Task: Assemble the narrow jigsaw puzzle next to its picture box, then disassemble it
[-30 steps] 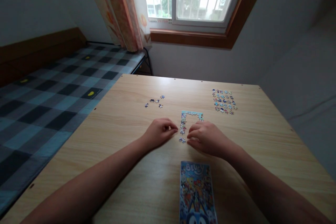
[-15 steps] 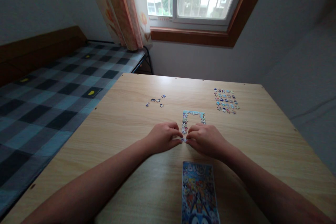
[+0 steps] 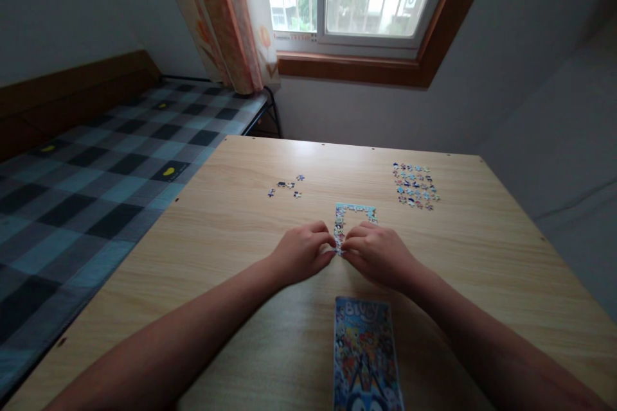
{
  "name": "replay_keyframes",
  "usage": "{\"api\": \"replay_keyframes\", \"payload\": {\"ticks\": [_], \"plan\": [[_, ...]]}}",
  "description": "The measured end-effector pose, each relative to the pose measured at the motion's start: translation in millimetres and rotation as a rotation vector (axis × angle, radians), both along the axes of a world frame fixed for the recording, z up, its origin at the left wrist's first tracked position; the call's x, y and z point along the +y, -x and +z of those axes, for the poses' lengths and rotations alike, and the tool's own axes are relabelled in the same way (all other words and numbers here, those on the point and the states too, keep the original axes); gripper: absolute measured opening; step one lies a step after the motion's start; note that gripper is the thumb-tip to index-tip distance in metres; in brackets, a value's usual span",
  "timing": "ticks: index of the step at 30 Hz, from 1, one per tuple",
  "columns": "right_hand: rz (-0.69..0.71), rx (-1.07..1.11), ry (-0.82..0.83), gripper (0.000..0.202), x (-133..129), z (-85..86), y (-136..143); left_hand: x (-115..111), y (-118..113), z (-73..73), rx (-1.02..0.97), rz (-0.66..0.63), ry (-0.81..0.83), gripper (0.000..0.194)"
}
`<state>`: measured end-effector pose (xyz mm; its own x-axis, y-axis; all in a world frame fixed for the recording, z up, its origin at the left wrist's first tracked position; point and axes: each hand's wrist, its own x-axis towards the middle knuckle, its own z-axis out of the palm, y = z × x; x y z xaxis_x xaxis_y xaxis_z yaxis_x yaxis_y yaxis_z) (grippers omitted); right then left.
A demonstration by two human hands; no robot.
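A small jigsaw puzzle piece (image 3: 339, 252) is pinched between the fingertips of both hands, at the near end of the left side of a puzzle frame (image 3: 339, 213). My left hand (image 3: 304, 249) grips it from the left, thumb and fingers together. From the right, my right hand (image 3: 378, 250) holds it the same way and covers the lower right part of the frame. Joined pieces form the frame's left side, top and part of its right side. Whether the held piece is locked into the left side cannot be made out.
Several loose pieces (image 3: 285, 185) lie to the left on the wooden table (image 3: 231, 205). More pieces stand in rows (image 3: 415, 185) at the back right. A colourful puzzle box (image 3: 367, 353) lies near me. Beyond the table's left edge is a checked bed (image 3: 120, 154).
Both hands have moved slightly away from me with the puzzle piece, closing the small gap between it and the frame's left side. The other pieces and the box have stayed put.
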<state>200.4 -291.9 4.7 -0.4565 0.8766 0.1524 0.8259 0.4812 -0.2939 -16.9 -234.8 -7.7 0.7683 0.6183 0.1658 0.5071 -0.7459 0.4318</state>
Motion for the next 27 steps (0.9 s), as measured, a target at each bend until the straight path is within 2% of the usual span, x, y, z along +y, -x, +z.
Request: {"api": "replay_keyframes", "payload": {"ticks": [10, 18, 27], "plan": [[-0.027, 0.019, -0.033, 0.017, 2.2, -2.7, -1.2, 0.0, -2.1, -0.1, -0.01, 0.043, -0.002, 0.016], [-0.001, 0.016, -0.023, 0.022, 2.0, -0.9, -0.4, 0.3, -1.2, -2.2, 0.013, 0.041, -0.02, 0.017], [-0.002, -0.014, 0.009, 0.02, 1.8, 0.2, 2.2, -1.3, 0.5, -0.3, -0.005, 0.012, -0.096, 0.015]]}}
